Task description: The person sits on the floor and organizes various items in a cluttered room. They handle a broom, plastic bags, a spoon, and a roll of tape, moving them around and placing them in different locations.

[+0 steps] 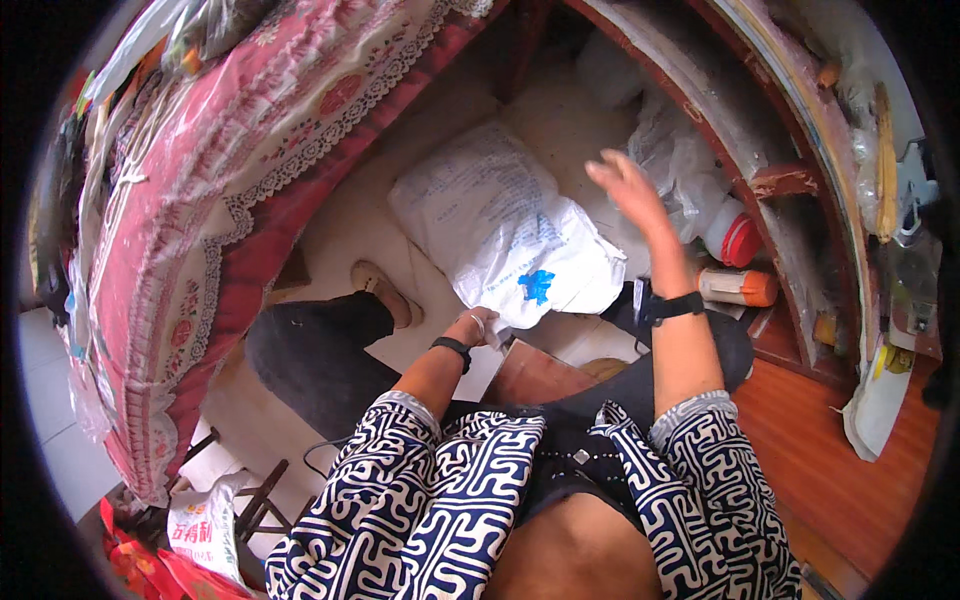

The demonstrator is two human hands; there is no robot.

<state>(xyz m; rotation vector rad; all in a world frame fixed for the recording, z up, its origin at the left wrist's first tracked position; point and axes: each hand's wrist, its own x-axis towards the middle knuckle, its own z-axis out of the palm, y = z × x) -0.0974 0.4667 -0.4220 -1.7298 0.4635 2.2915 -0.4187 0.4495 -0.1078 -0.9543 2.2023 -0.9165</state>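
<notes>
A large white woven plastic sack (495,217) lies on the floor before me, with blue printing and a blue patch near its near end. My left hand (478,328) grips the sack's near corner, a ring on one finger. Raised to the right of the sack, my right hand (626,187) holds nothing, its fingers apart. Below my left hand is a flat reddish-brown board or tile (532,375) between my legs.
At left hangs a pink lace-trimmed cloth (300,135) over furniture. To the right, a red-lidded plastic jar (739,238) and an orange-capped container (739,287) stand beside a dark red wooden frame (780,180). Clear plastic bags (667,150) lie behind them. A printed sack (202,529) is at lower left.
</notes>
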